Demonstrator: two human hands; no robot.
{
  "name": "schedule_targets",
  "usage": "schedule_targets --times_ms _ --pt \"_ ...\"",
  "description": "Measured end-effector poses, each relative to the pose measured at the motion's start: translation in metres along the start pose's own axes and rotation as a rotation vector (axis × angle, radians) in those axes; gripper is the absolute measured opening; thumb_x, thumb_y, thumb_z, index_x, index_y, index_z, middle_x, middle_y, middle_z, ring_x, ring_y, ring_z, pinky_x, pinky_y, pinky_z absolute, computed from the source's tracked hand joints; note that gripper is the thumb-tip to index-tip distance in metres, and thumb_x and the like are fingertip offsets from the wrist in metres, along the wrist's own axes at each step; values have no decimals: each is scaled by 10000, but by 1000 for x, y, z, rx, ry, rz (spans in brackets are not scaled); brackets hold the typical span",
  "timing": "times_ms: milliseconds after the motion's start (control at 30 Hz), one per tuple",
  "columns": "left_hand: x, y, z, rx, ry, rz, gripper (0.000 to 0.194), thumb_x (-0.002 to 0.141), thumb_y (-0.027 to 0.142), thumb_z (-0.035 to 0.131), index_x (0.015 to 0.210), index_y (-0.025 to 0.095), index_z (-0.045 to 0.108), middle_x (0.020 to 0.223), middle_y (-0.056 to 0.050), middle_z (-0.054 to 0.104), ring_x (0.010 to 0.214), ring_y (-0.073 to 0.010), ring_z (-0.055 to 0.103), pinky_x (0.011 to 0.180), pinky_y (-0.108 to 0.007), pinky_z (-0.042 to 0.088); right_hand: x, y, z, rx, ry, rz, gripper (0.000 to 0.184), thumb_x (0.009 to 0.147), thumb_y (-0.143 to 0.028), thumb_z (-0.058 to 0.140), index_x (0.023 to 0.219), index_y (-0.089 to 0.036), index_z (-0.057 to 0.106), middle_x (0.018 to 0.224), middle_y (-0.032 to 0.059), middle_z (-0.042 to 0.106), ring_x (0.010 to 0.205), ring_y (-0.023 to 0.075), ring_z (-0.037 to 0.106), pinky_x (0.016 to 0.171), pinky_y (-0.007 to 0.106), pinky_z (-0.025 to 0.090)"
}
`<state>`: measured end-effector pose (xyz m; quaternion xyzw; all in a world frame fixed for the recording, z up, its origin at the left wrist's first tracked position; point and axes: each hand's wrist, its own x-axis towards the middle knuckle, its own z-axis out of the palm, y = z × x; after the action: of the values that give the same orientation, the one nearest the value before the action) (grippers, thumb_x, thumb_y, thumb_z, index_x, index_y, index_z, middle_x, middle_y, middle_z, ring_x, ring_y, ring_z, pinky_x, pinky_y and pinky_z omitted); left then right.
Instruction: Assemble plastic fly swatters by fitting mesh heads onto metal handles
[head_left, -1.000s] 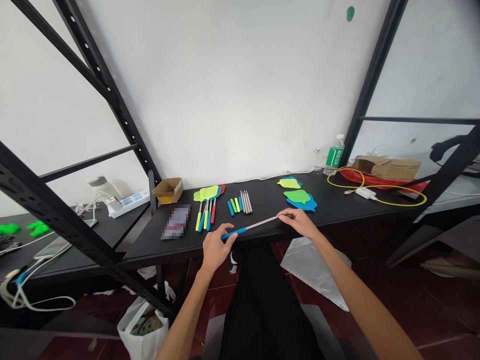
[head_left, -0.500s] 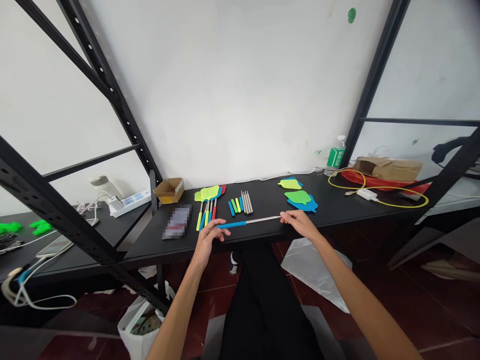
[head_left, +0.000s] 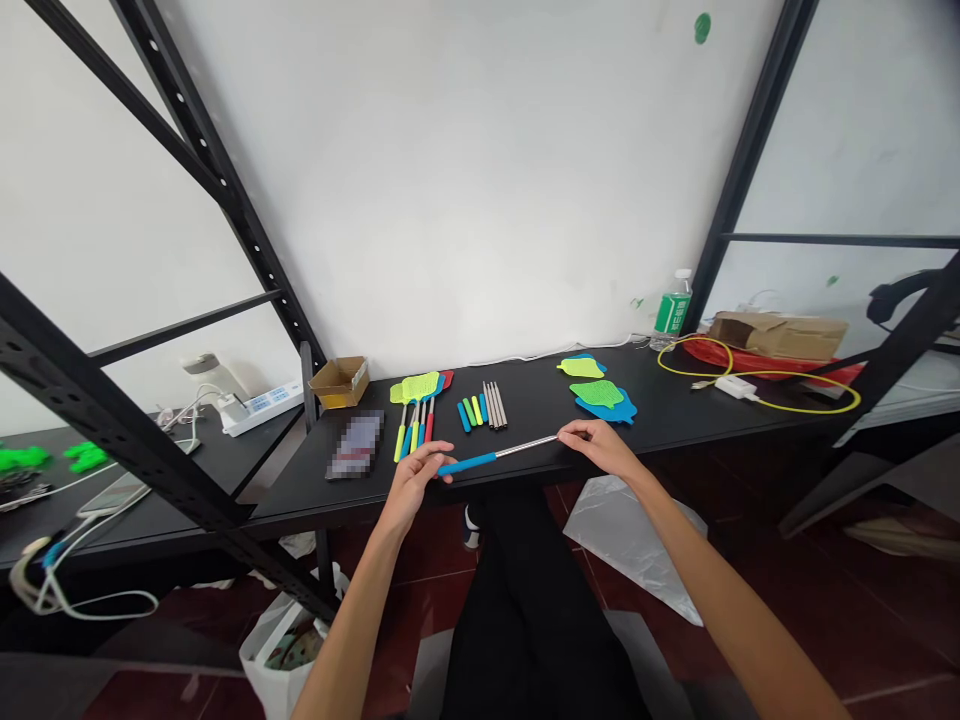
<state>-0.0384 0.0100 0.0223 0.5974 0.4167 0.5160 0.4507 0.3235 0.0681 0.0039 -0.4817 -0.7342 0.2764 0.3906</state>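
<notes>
A thin metal telescopic rod with a blue handle is held across the front of the black table, its left end lower than its right. My left hand closes on the handle's left end. With pinched fingers my right hand grips the tip of the silver rod. Behind them lie several blue and green handle sleeves beside several metal rods. To their left are assembled fly swatters with yellow, blue and red parts. Loose leaf-shaped swatter heads, green over blue, lie right of the rods.
A small open cardboard box and a blurred flat packet are at the table's left. Rightward stand a water bottle, a yellow cable and a brown carton. Black shelf posts frame the table.
The rod has tilted: its blue handle end dropped slightly towards me, and the rod end rose a little. Both hands stay on it.
</notes>
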Motion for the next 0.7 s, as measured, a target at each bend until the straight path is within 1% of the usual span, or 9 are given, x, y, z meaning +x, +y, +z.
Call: schedule_targets --times_ms 100,200,333,500,700 --pt "-1 1 -3 -42 -13 -11 321 907 377 623 1138 166 695 892 -81 763 743 -197 658 767 -317 452 1 2 2 -31 42 14 297 881 -476 596 881 -233 768 944 41 769 872 257 669 805 341 470" --pt "-2 1 -7 -72 -29 -17 340 900 359 629 1160 151 699 979 -114 772 774 -210 675 776 -326 459 1 1 4 -82 63 27 290 883 -470 588 875 -250 778 943 40 776 889 272 682 806 349 474" --pt "-1 -1 -8 -70 -10 -9 319 887 361 660 1107 142 735 951 -119 776 760 -208 681 786 -332 481 -1 -1 3 -102 61 24 299 885 -479 583 870 -255 781 938 38 778 882 274 685 796 352 476" --pt "-1 -3 -10 -77 -14 9 316 880 362 683 1089 136 753 1003 -136 774 794 -215 686 819 -349 508 -1 0 2 -113 47 26 327 885 -503 575 866 -253 784 910 40 775 866 273 683 806 358 475" --pt "0 -9 -14 -99 0 10 299 854 366 723 1047 141 766 939 -116 780 794 -208 693 818 -341 537 -1 0 3 -110 45 33 329 879 -510 583 885 -249 784 919 42 774 858 263 683 824 357 475"
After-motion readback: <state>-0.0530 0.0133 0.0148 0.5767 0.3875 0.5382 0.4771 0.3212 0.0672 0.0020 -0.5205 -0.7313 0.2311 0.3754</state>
